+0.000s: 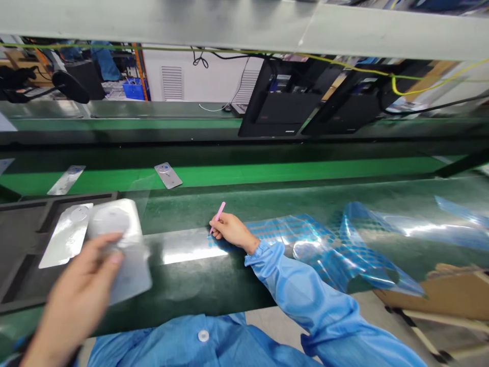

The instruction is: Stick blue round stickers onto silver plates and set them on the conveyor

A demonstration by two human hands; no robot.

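My left hand (89, 270), blurred by motion, grips a pale silver phone back cover (132, 239) with a round camera area near its top, held over the edge of a black tray. Between the fingers of my right hand (231, 229) is a pair of pink tweezers (219, 211). Their tips point down at small blue stickers (212, 241) at the end of a clear film strip (183, 244) on the bench. Further sheets of clear film with rows of blue stickers (301, 227) lie curled under and beyond my right forearm.
The black tray (23, 234) at left holds other silver covers (71, 234). On the green belt behind the bench rest a silver cover (168, 175) and another cover (68, 179). Black monitors (282, 109) stand beyond. A cardboard box (451, 293) is at lower right.
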